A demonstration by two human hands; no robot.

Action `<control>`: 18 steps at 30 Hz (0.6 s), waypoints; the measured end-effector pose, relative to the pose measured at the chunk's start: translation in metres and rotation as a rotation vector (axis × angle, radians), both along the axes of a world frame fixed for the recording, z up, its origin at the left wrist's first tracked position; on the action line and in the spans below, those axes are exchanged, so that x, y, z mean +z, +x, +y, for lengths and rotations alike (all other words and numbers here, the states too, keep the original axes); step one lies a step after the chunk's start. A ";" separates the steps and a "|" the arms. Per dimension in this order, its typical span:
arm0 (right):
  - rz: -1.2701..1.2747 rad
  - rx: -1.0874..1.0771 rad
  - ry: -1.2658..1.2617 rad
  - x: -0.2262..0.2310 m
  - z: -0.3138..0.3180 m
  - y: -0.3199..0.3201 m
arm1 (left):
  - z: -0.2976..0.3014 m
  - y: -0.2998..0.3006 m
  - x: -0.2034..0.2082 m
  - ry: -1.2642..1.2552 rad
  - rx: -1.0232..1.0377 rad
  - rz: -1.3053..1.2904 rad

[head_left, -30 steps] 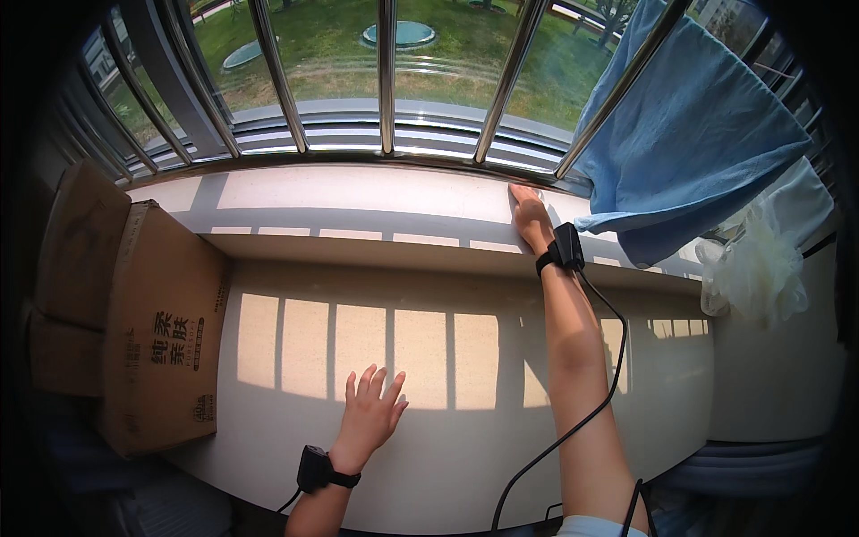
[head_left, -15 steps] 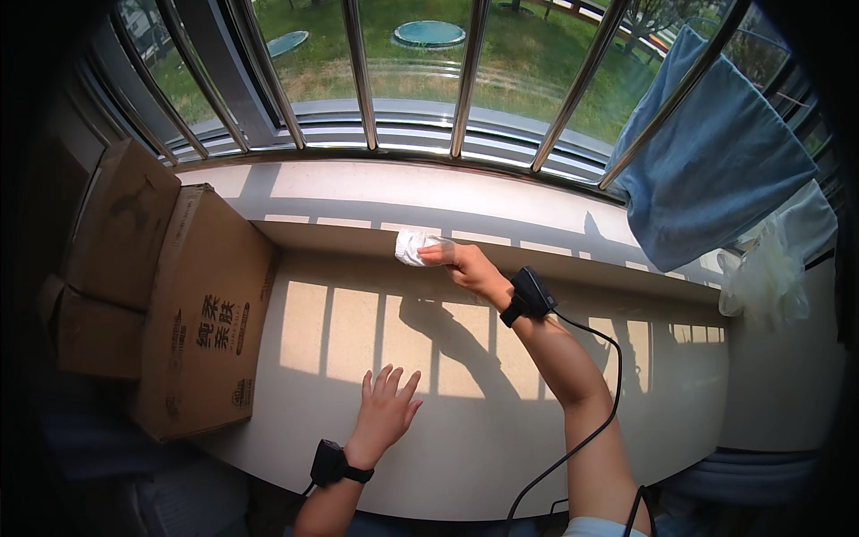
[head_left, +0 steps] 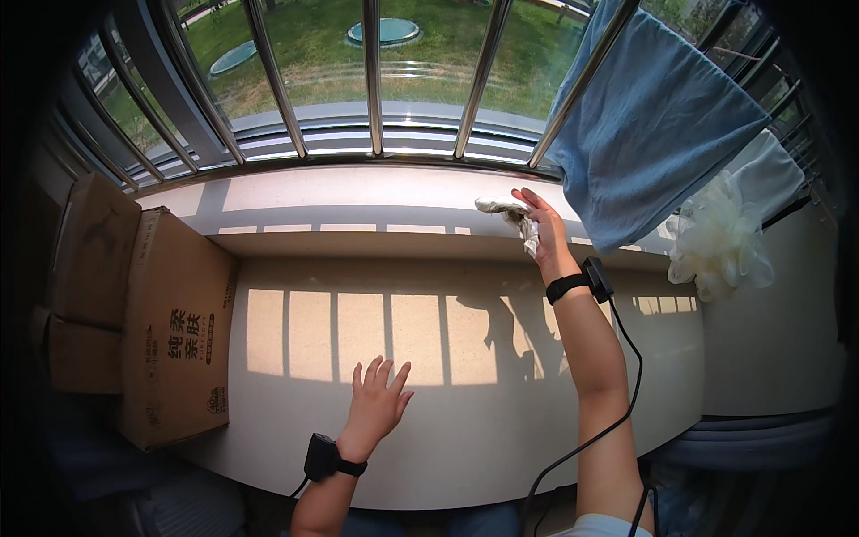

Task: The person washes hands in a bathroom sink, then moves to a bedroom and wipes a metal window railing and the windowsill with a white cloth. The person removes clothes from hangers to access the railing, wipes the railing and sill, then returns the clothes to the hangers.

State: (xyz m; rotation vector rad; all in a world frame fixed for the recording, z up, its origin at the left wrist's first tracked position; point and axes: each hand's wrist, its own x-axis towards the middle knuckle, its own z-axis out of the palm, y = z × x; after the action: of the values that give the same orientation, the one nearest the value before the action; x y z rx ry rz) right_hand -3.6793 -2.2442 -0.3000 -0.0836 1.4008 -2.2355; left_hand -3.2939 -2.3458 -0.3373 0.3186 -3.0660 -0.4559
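My right hand (head_left: 551, 231) is raised near the window sill (head_left: 331, 199), above the raised back edge of the table. A crumpled white cloth (head_left: 519, 218) with greyish smudges hangs at its thumb side, held against the palm; the fingers point up and away. Whether the cloth touches the sill I cannot tell. Over the front middle of the white table (head_left: 447, 447), my left hand (head_left: 376, 407) hovers or rests with fingers spread and nothing in it. Each wrist wears a black strapped device.
Brown cardboard boxes (head_left: 179, 340) stand at the table's left end. Metal bars (head_left: 371, 89) line the window behind the sill. A blue towel (head_left: 644, 125) and a whitish mesh bath puff (head_left: 720, 242) hang at the right. A black cable (head_left: 617, 412) trails along my right arm.
My right hand has moved right and turned up, its fingers opening out from the cloth, which now droops. My left hand stays about where it was. The view has shifted to the right.
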 end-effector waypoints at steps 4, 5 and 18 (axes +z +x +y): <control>-0.052 0.046 0.051 -0.004 0.006 -0.015 | -0.004 0.005 -0.003 0.041 0.021 0.001; -0.054 0.034 0.052 -0.005 0.006 -0.015 | -0.005 0.006 -0.003 0.040 0.024 -0.005; 0.210 0.589 0.387 0.006 0.022 0.024 | -0.006 0.015 -0.011 0.052 0.038 -0.036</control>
State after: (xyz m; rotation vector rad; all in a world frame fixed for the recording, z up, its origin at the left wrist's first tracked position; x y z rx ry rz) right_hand -3.6550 -2.2219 -0.2936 -0.5361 1.6325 -1.4872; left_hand -3.2788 -2.3517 -0.3482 0.3906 -3.0804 -0.5344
